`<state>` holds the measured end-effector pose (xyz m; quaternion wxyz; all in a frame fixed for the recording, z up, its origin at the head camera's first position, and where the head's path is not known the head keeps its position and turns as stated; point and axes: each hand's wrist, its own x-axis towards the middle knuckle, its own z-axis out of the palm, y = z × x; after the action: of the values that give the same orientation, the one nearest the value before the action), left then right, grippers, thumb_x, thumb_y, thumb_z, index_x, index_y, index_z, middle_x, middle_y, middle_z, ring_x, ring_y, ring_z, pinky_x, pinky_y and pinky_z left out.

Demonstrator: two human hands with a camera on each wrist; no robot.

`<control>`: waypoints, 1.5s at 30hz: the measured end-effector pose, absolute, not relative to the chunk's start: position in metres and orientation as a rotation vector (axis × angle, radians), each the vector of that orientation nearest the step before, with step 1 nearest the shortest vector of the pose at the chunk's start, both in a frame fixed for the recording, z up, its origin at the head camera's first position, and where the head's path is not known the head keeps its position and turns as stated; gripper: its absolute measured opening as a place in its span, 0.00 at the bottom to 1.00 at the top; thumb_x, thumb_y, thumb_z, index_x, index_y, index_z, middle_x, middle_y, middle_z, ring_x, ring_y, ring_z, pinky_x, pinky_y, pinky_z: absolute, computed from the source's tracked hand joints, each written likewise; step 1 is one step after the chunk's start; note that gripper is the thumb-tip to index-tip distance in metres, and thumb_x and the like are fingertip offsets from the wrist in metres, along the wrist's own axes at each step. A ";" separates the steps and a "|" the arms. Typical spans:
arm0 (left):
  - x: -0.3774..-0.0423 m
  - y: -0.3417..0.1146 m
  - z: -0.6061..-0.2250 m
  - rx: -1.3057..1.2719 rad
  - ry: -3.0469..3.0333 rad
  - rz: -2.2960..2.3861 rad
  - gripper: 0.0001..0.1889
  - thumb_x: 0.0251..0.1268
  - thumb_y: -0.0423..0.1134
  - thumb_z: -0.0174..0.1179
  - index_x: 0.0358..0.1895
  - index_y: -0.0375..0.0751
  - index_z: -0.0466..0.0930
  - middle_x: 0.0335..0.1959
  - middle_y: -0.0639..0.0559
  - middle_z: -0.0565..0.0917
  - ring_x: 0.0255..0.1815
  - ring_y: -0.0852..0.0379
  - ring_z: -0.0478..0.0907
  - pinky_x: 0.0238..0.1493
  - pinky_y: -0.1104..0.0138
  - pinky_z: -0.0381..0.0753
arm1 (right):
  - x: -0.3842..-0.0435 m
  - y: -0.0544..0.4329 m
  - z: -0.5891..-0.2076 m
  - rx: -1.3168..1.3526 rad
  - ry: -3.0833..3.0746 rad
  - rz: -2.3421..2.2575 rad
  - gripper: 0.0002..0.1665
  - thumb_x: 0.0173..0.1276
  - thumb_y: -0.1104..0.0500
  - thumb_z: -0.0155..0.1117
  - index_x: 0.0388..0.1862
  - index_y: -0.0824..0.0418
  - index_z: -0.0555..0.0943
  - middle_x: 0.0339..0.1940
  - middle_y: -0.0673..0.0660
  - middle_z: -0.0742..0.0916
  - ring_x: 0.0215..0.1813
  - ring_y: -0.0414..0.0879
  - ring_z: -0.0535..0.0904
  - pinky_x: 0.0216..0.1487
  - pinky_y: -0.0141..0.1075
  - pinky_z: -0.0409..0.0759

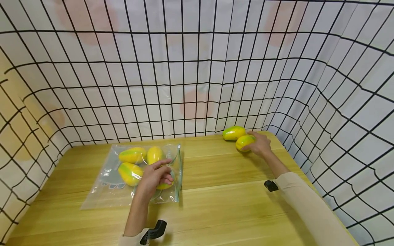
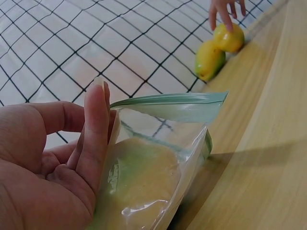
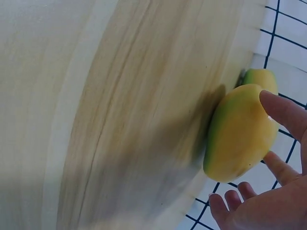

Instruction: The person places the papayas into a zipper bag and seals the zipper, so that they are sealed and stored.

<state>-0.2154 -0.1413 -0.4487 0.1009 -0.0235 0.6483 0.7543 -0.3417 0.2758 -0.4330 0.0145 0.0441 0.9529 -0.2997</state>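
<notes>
At the back right, my right hand has its thumb and a finger on either side of a yellow-green mango; its other fingers are bent clear of the fruit. A second mango lies against it, by the mesh. On the left lies a clear zip bag with a green closure strip and several mangoes inside. My left hand is at the bag's mouth and pinches its near lip, which stands raised and parted in the left wrist view. Part of that grip is hidden.
A wooden tabletop carries everything. Black wire mesh over pale sheeting rises along the back and both sides. Each wrist carries a black mount.
</notes>
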 end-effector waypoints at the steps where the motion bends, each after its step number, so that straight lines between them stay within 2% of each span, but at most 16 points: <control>1: -0.215 -0.141 -0.449 -0.070 1.913 2.229 0.23 0.72 0.28 0.51 0.69 0.27 0.70 0.19 0.52 0.81 0.19 0.62 0.81 0.27 0.70 0.86 | -0.342 0.276 -0.434 0.140 2.965 -0.937 0.50 0.60 0.51 0.74 0.79 0.59 0.63 0.76 0.77 0.61 0.72 0.77 0.54 0.67 0.67 0.60; 8: -0.215 -0.141 -0.448 -0.080 1.900 2.237 0.23 0.72 0.28 0.52 0.69 0.27 0.70 0.18 0.53 0.81 0.19 0.62 0.81 0.27 0.70 0.86 | -0.339 0.276 -0.441 0.160 2.940 -0.930 0.50 0.60 0.50 0.74 0.79 0.57 0.63 0.75 0.80 0.58 0.69 0.77 0.55 0.62 0.69 0.64; 19: -0.214 -0.140 -0.448 -0.067 1.908 2.228 0.23 0.73 0.28 0.51 0.69 0.27 0.70 0.20 0.52 0.81 0.19 0.62 0.81 0.27 0.70 0.87 | -0.333 0.273 -0.442 0.197 2.980 -0.936 0.50 0.58 0.46 0.75 0.77 0.57 0.67 0.70 0.81 0.61 0.67 0.75 0.57 0.60 0.68 0.64; 34: -0.213 -0.141 -0.448 -0.044 1.945 2.203 0.23 0.74 0.30 0.51 0.69 0.28 0.70 0.21 0.51 0.81 0.21 0.61 0.81 0.28 0.70 0.86 | -0.328 0.272 -0.435 0.181 2.980 -0.939 0.45 0.57 0.58 0.74 0.74 0.60 0.69 0.69 0.79 0.63 0.68 0.75 0.57 0.60 0.66 0.63; 43: -0.215 -0.141 -0.450 -0.057 1.948 2.215 0.22 0.73 0.29 0.51 0.69 0.29 0.71 0.21 0.50 0.82 0.21 0.60 0.81 0.28 0.70 0.87 | -0.326 0.270 -0.433 0.197 2.986 -0.961 0.43 0.57 0.58 0.74 0.72 0.61 0.70 0.69 0.78 0.63 0.69 0.75 0.56 0.63 0.67 0.62; 45: -0.215 -0.140 -0.451 -0.062 1.948 2.218 0.22 0.73 0.29 0.51 0.68 0.29 0.71 0.21 0.50 0.82 0.21 0.60 0.82 0.28 0.70 0.87 | -0.327 0.270 -0.434 0.183 2.982 -0.965 0.44 0.57 0.57 0.75 0.72 0.61 0.70 0.70 0.78 0.64 0.70 0.75 0.57 0.66 0.67 0.62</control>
<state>-0.2149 -0.1405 -0.4509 0.0944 -0.0209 0.6567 0.7479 -0.3267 0.2696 -0.4336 0.0011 0.0583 0.9498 -0.3074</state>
